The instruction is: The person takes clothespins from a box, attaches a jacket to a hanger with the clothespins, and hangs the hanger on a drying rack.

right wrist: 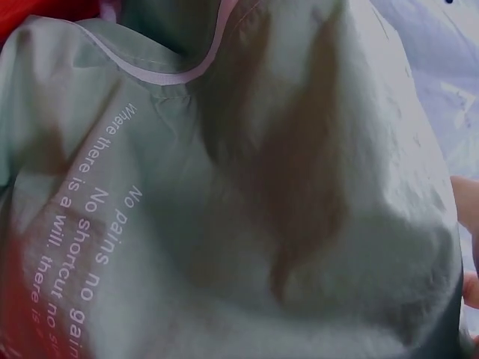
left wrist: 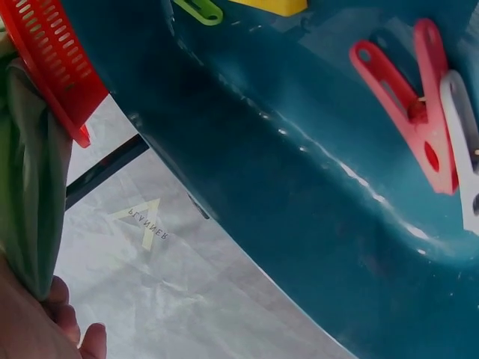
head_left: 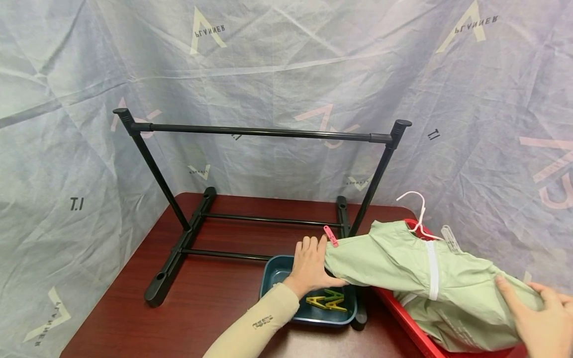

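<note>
Left hand (head_left: 311, 267) and right hand (head_left: 542, 311) pinch a green jacket (head_left: 403, 261) partly covering a red basket (head_left: 409, 323), lower right; blue tray (head_left: 315, 319) lower centre, black rack (head_left: 268, 132) centre-left.

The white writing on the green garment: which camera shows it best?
The right wrist view: the writing is large and partly readable. The head view shows it small and faint; the left wrist view shows only part of the garment, no writing.
</note>
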`<state>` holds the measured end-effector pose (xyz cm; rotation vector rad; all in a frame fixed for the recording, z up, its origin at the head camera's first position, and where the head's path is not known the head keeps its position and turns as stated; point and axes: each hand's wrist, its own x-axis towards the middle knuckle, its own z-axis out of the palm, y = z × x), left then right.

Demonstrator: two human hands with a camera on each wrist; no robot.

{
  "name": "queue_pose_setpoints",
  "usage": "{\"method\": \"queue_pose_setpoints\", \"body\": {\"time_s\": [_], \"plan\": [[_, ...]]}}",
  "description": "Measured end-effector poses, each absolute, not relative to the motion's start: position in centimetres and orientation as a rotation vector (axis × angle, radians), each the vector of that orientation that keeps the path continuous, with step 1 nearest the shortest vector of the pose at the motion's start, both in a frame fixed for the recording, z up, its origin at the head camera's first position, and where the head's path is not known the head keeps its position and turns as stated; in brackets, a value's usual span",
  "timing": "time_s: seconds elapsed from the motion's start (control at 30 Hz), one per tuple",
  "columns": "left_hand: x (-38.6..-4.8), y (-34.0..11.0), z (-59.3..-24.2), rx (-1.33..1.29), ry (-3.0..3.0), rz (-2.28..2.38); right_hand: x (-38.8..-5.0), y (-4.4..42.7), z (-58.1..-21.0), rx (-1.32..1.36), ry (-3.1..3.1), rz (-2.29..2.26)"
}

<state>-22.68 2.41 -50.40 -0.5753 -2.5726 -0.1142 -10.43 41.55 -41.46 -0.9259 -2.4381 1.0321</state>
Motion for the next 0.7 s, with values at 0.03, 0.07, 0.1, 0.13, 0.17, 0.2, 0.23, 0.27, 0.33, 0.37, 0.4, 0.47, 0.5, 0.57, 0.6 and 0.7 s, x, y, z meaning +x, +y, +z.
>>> {"method": "queue_pose_setpoints", "body": {"time_s": [0.03, 0.07, 0.1, 0.13, 0.17, 0.2, 0.23, 0.27, 0.33, 0.37, 0.4, 0.47, 0.5, 0.57, 0.6, 0.7], "plan": [[-22.7, 2.4, -50.4, -0.576, -2.573, -0.119, -10.4, 41.6, -41.5, -0.931, -2.46, 1.014], [-22.6, 2.4, -50.4, -0.576, -2.574, -0.12, -10.5, 41.6, -41.5, -0.939, -2.477, 1.005], [-22.6, 2.4, -50.5, -0.576, -2.574, -0.123, -10.4, 41.6, -41.5, -0.947, -2.492, 1.005], [-22.6, 2.5, -50.5, -0.576, -2.576, -0.125, -10.4, 41.7, -41.6, -0.957, -2.507, 1.011], [-22.6, 2.5, -50.5, -0.576, -2.577, -0.129, -10.5, 41.7, -41.6, -0.958, -2.513, 1.013], [-22.6, 2.5, -50.5, -0.576, -2.577, -0.136, -10.5, 41.8, -41.6, -0.962, -2.526, 1.013], [-22.6, 2.5, -50.6, -0.574, -2.581, -0.139, -10.5, 41.8, -41.7, -0.966, -2.537, 1.014], [-22.6, 2.5, -50.6, -0.572, -2.583, -0.141, -10.5, 41.9, -41.7, -0.969, -2.549, 1.019], [-22.5, 2.5, -50.6, -0.569, -2.589, -0.145, -10.5, 42.1, -41.9, -0.973, -2.57, 1.021], [-22.5, 2.5, -50.5, -0.568, -2.591, -0.147, -10.5, 42.2, -41.9, -0.975, -2.578, 1.019], [-22.5, 2.5, -50.5, -0.566, -2.594, -0.147, -10.5, 42.3, -42.1, -0.976, -2.582, 1.019], [-22.4, 2.5, -50.5, -0.568, -2.595, -0.15, -10.6, 42.5, -42.2, -0.98, -2.597, 1.024], [-22.4, 2.4, -50.5, -0.57, -2.596, -0.151, -10.6, 42.7, -42.4, -0.986, -2.61, 1.029], [-22.3, 2.4, -50.5, -0.578, -2.594, -0.146, -10.7, 42.9, -42.6, -0.999, -2.635, 1.046], [-22.3, 2.4, -50.4, -0.583, -2.589, -0.145, -10.7, 42.9, -42.7, -1.004, -2.647, 1.052], [-22.2, 2.3, -50.4, -0.602, -2.566, -0.125, -10.7, 43.0, -42.9, -1.001, -2.674, 1.055]]}}
